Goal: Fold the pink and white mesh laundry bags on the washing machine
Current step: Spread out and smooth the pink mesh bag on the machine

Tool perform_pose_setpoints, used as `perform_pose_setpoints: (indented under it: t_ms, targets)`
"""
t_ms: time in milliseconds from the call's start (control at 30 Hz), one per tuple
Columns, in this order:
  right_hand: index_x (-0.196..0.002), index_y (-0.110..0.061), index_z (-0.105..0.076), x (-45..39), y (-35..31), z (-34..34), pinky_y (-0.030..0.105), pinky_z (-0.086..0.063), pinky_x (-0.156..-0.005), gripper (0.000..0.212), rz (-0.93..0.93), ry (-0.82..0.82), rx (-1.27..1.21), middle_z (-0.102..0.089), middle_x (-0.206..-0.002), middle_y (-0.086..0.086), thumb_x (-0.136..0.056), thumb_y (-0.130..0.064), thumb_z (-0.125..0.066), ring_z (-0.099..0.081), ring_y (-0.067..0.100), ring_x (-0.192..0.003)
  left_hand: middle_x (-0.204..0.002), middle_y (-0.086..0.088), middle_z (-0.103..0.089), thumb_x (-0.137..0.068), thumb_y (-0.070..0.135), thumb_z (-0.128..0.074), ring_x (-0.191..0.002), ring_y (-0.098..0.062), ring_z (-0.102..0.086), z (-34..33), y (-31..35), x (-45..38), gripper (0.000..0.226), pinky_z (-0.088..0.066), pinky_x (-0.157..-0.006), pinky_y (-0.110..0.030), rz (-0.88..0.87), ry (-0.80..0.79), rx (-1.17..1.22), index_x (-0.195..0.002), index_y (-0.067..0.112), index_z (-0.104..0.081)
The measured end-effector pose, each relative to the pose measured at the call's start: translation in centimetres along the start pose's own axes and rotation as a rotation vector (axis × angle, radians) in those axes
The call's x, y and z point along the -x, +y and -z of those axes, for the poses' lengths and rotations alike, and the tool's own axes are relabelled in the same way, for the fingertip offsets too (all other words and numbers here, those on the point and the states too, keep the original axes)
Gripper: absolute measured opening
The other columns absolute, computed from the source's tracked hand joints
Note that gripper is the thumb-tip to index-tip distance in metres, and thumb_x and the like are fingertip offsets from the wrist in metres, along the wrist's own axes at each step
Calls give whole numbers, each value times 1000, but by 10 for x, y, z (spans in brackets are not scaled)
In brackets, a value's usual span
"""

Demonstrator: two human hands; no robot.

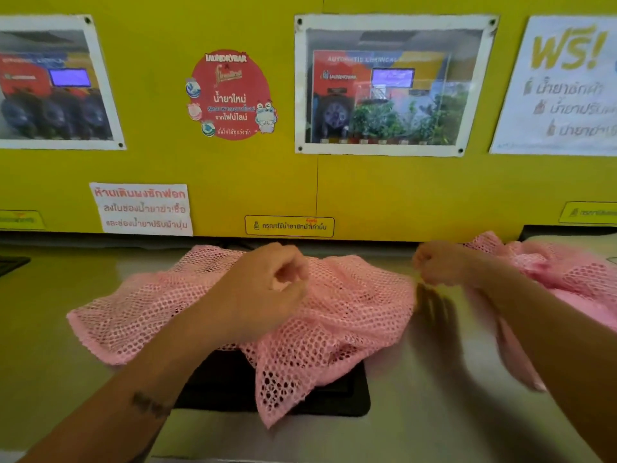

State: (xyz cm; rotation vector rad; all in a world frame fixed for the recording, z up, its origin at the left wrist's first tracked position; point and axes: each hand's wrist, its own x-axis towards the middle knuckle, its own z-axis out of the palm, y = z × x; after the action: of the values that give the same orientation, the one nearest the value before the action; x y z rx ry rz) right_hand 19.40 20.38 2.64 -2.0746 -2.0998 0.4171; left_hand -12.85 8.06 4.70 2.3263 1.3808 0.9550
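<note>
A pink mesh laundry bag (350,315) lies spread and rumpled across the grey top of the washing machine (434,412), one corner hanging over a black recessed panel (334,401). My left hand (263,289) rests on its middle with the fingers curled and pinching the mesh. My right hand (440,265) is closed at the bag's right edge, gripping it. A second pile of pink mesh (567,272) lies at the far right, behind my right forearm. No white bag is in sight.
A yellow wall panel (233,168) with posters and stickers rises straight behind the machine top. A dark slot (13,264) shows at the left edge, and another black opening (567,230) sits behind the right pile.
</note>
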Motion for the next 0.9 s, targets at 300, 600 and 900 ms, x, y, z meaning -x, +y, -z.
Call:
perform_pose_setpoints:
  t_ms: [300, 600, 900]
  targets:
    - [-106, -1, -70, -8, -53, -30, 40, -52, -82, 28, 160, 131, -179, -72, -109, 14, -88, -19, -58, -66, 31, -100, -108, 17, -47, -78, 51, -69, -108, -10, -43, -22, -4, 26, 44, -39, -98, -35, 101, -487, -393, -119, 41, -56]
    - [-73, 2, -65, -20, -54, -32, 25, -25, -49, 17, 36, 294, -573, -52, -65, 12, -81, 3, -51, -41, 18, -60, -117, 5, -64, -86, 28, -65, -103, -16, -57, 10, -11, 19, 28, -48, -94, -38, 201, -98, -364, -113, 29, -66]
    - [-90, -10, -61, -8, -2, -7, 32, -53, -83, 9, -128, 111, -172, -67, -101, 7, -82, -9, -65, -65, 25, -94, -98, 6, -74, -90, 38, -65, -89, -9, -67, 33, 53, 45, 23, -56, -84, -33, -27, -801, 221, -110, 29, -71]
